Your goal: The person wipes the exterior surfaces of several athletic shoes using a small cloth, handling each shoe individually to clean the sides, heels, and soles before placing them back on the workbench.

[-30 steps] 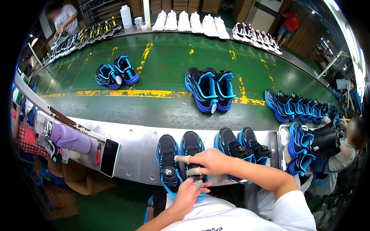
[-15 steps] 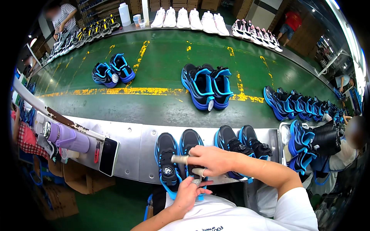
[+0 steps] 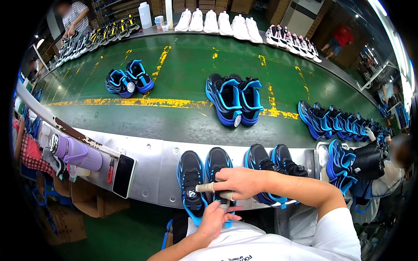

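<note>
A pair of black sneakers with blue trim stands in front of me on the metal ledge, toes pointing away. The left sneaker [image 3: 190,174] has a round dial on its tongue. Over the right sneaker [image 3: 218,159] lies my right hand [image 3: 238,183], its tan-covered index finger reaching toward the left sneaker's dial. The thumb is bent down at the right sneaker's tongue, which is mostly hidden. Lower down, my left hand [image 3: 212,222] is closed at that same sneaker's collar, with a silvery patch by its fingers. What the fingertips press is partly covered.
Another sneaker pair [image 3: 265,163] stands right on the ledge. Left lie a phone [image 3: 124,175], red-handled cutters [image 3: 110,170] and a purple tumbler [image 3: 82,155]. Across the green belt [image 3: 174,126] are more blue-black sneakers [image 3: 235,98], and white shoes [image 3: 211,21] line the far edge. People work at both sides.
My right hand has moved slightly down, its index finger now lower, near the left sneaker's dial. My left hand stays at the right sneaker's collar. The view has shifted slightly.
</note>
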Motion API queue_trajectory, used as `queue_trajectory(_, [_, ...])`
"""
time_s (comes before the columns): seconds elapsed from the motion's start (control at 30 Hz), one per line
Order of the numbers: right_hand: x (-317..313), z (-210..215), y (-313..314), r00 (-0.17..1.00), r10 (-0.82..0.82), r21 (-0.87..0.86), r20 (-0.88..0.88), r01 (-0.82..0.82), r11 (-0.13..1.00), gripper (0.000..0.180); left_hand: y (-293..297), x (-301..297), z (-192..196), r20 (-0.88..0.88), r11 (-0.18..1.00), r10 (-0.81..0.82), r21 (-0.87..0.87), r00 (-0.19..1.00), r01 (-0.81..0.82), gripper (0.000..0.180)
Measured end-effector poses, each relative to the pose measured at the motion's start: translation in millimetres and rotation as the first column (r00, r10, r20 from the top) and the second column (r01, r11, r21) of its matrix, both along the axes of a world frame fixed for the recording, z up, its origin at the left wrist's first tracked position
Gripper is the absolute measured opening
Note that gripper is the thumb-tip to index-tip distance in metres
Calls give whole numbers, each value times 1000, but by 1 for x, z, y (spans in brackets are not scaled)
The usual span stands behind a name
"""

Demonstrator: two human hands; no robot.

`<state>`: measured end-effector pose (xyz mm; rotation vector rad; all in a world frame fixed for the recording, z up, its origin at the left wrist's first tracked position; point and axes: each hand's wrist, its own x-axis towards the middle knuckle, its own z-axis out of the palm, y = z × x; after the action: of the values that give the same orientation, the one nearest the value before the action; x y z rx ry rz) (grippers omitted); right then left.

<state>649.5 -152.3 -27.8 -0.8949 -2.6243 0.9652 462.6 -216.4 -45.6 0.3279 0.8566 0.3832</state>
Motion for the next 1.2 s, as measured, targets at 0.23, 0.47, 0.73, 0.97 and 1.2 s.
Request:
queue_trajectory(0.23, [-25, -7, -41, 844, -523, -71, 114, 532, 843, 58, -3, 4, 3, -22, 999, -16, 44, 1000, 17, 34])
queue_trajectory(0.47, [1, 23, -79, 554, -832, -424, 24, 760, 493, 56, -7, -55, 40, -744, -112, -82, 668, 663, 735, 57])
queue_trajectory(0.73, [-23, -18, -110, 214, -948, -646, -236, 694, 318, 41, 10, -24, 17, -842, -120, 172, 497, 511, 860, 38])
queue_trajectory(0.97, [-14, -56, -129, 337, -939, -556, -73, 768, 318, 46, 173, -29, 11, -670, -165, 529, 521, 521, 837, 47])
queue_trajectory(1.2, [-7, -85, -123, 341, -940, -501, 7, 815, 292, 43, 246, 96, 22, -405, -460, 509, 617, 759, 638, 37])
